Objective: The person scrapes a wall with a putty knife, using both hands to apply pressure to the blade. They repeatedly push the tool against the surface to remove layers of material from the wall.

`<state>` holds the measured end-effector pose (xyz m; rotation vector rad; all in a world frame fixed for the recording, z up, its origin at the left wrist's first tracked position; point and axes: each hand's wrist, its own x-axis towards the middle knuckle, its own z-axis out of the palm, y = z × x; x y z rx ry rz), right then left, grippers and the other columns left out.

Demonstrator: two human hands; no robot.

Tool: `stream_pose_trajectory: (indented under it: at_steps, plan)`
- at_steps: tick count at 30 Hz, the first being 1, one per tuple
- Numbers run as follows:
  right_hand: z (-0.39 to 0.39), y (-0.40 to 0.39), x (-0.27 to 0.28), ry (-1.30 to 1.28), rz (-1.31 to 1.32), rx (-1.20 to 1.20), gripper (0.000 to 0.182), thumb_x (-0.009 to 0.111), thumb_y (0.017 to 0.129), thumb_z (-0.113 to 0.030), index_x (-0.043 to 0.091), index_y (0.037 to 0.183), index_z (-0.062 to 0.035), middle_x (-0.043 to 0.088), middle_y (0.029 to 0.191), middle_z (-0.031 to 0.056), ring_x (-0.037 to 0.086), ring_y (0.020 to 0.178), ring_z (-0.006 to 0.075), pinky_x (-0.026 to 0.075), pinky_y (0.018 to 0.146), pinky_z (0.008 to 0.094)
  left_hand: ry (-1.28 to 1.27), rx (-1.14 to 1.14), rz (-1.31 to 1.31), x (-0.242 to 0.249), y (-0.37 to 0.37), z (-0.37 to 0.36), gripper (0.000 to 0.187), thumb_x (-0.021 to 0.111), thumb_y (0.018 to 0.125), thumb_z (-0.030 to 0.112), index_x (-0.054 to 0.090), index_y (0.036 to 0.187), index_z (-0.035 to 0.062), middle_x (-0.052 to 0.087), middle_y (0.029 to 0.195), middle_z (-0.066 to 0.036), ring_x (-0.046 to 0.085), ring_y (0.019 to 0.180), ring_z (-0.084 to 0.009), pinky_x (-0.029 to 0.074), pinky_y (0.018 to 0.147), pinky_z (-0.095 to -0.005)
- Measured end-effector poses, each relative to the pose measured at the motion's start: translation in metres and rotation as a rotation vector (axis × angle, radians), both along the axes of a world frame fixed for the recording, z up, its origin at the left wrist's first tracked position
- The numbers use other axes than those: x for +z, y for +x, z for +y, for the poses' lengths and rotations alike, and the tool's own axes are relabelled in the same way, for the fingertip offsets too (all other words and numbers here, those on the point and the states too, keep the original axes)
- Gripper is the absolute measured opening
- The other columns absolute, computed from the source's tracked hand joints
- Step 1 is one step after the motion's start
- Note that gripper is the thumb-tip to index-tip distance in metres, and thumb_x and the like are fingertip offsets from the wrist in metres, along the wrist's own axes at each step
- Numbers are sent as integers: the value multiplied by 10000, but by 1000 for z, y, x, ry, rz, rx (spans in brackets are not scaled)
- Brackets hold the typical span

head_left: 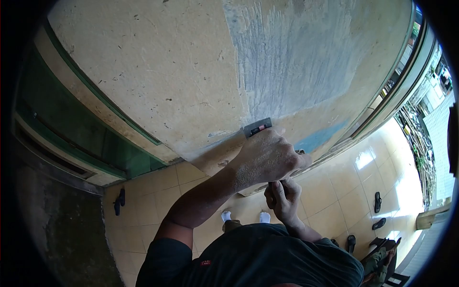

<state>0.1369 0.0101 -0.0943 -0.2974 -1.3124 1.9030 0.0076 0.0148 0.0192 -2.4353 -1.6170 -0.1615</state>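
My left hand (267, 155), dusty with fingers wrapped round, grips a scraper (257, 126) whose flat metal blade lies close to the wall (191, 71). Just below it, my right hand (285, 197) is closed round a dark, narrow object that is mostly hidden; what it is I cannot make out. Above the blade, a large grey-white patch (296, 57) with vertical streaks covers part of the beige wall. A smaller blue patch (321, 136) shows to the right of my left hand.
Green door (81, 115) on the left. Tiled floor (330, 177) below, with sandals (377, 202) at the right and dark footwear (119, 202) at the left. A window frame (401, 81) edges the wall on the right. A chair with cloth (380, 260) stands at the lower right.
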Motion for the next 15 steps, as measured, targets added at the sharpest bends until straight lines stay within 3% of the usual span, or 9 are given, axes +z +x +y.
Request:
stream_pose_trajectory:
  at_steps: [15]
  plan:
    - [9,1,14,45,0,20,244,455,969,-194,539,969,35,459,554,24,373,403,62,257,379,202,58,-27,31,18,1,3,182,650,799,259,536,813,118,482,436,-23,518,404,-129,468,659,-344]
